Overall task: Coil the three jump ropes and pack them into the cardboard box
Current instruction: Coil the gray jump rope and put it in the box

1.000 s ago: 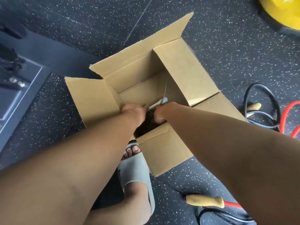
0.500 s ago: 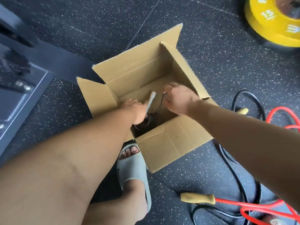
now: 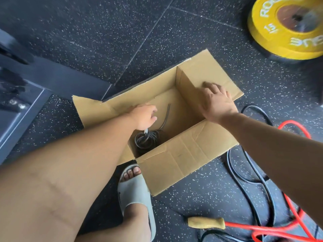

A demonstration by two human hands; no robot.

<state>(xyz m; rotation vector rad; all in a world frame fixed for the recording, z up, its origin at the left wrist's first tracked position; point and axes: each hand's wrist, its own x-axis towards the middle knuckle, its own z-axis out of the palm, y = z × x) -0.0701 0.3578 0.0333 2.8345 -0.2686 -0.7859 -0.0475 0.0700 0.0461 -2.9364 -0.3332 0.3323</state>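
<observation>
An open cardboard box (image 3: 183, 154) stands on the dark speckled floor. A coiled black jump rope (image 3: 146, 139) lies in its near left corner, with one loose end (image 3: 166, 116) running up the box floor. My left hand (image 3: 145, 117) reaches into the box and grips the rope's pale handle just above the coil. My right hand (image 3: 215, 102) rests flat on the box's right flap, fingers spread. A red jump rope (image 3: 251, 228) with a yellow handle (image 3: 206, 222) and a loose black jump rope (image 3: 251, 182) lie on the floor to the right.
A yellow weight plate (image 3: 286, 27) lies at the top right. A dark metal frame (image 3: 26, 95) occupies the left side. My foot in a grey slide sandal (image 3: 134, 194) stands right in front of the box.
My right hand has come out of the box and moved right onto the flap, pushing it outward. My left hand has lowered the handle toward the coil.
</observation>
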